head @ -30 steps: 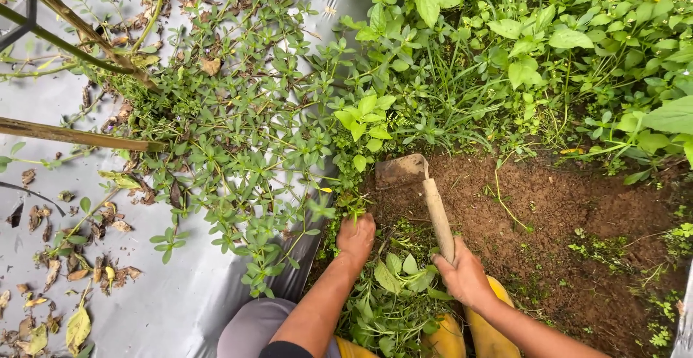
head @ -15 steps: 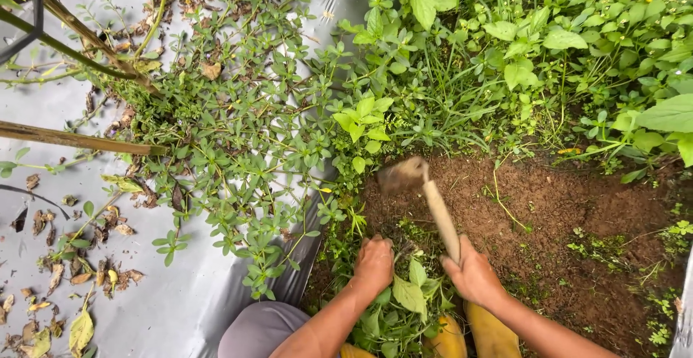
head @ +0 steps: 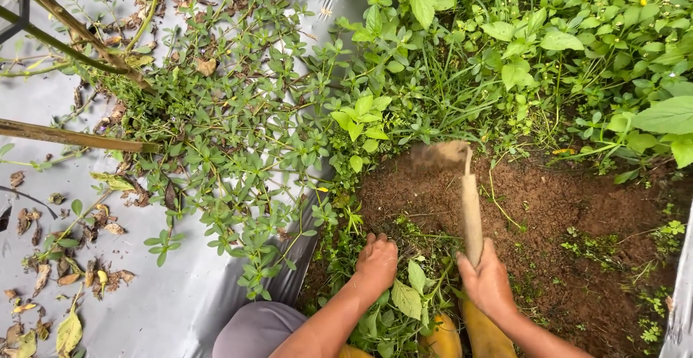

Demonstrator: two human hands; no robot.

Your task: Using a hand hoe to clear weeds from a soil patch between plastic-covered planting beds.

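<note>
Right hand (head: pixel 489 284) grip closed round hoe handle (head: pixel 471 214), blade blurred; left hand (head: pixel 376 260) seemingly clutching weeds (head: pixel 404 297)

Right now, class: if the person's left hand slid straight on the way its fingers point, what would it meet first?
The left hand points up the picture, fingers in low weeds. Straight ahead lies the bare brown soil, then the leafy green plants beyond. Depth is hard to judge from above.

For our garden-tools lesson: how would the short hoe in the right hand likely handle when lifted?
The hoe probably stays stiff: its wooden handle looks straight. It is likely head-heavy, its soil-caked blade sitting far from the right hand. Grip seems secure, the fingers wrapping it.
</note>
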